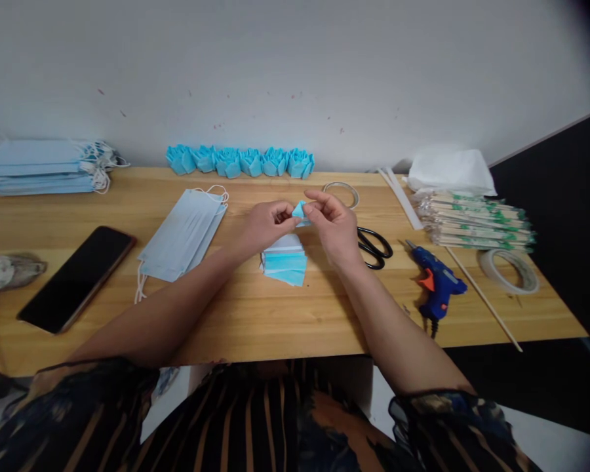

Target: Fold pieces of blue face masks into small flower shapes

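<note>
Between my two hands is a small folded piece of blue mask fabric (299,211), with a pointed top. My left hand (270,221) pinches its left side with thumb and fingertips. On the right side, my right hand (332,219) grips it between thumb and forefinger, the other fingers curled loosely. Just below the hands a fanned stack of cut blue and white fabric pieces (286,264) lies on the table. Scissors with black handles (374,248) lie beside my right wrist, their blades hidden behind it.
Blue folded flowers (227,162) line the wall. Face masks (184,236), a mask pile (39,167) and a phone (78,278) lie left. At right are a blue glue gun (437,282), a stick (486,301), tape rolls (514,272) and wrapped chopsticks (474,221).
</note>
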### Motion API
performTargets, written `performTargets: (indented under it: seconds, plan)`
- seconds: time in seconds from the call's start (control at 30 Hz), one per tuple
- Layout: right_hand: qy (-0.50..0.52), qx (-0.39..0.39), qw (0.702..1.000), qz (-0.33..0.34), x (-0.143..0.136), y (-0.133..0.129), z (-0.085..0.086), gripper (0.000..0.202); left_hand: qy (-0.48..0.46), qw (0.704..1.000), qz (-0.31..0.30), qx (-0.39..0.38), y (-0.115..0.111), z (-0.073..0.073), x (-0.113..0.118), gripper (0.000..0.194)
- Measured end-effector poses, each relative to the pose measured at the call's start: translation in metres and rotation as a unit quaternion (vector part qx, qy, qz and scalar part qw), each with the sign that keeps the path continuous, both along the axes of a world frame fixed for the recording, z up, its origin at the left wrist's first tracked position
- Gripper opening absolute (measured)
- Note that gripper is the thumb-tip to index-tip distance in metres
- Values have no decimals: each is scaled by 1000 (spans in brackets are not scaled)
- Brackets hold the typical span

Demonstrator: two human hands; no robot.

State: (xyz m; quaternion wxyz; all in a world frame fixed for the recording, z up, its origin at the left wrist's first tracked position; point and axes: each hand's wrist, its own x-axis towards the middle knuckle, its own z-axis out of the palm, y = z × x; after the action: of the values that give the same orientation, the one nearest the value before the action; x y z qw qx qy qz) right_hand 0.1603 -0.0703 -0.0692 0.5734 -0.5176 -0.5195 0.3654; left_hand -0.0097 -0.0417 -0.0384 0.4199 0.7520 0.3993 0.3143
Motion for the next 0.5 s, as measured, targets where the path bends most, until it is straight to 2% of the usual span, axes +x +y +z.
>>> performTargets:
  seconds: [0.13, 0.27, 0.4, 0.5]
  plan:
    - [-48, 17, 998, -31, 1, -4, 5, 34, 41, 995, 3, 87, -1, -1, 0, 17]
    - [-196, 96, 975, -50, -1, -13, 19, 23, 78, 987, -4, 142, 2, -8, 0, 20]
    - [-283, 150, 947, 6, -8, -17, 28, 15, 79, 983, -19, 166, 4, -17, 0, 7]
    - [-298, 161, 940, 36, -11, -16, 28, 8, 84, 980, -20, 178, 4, -19, 1, 11]
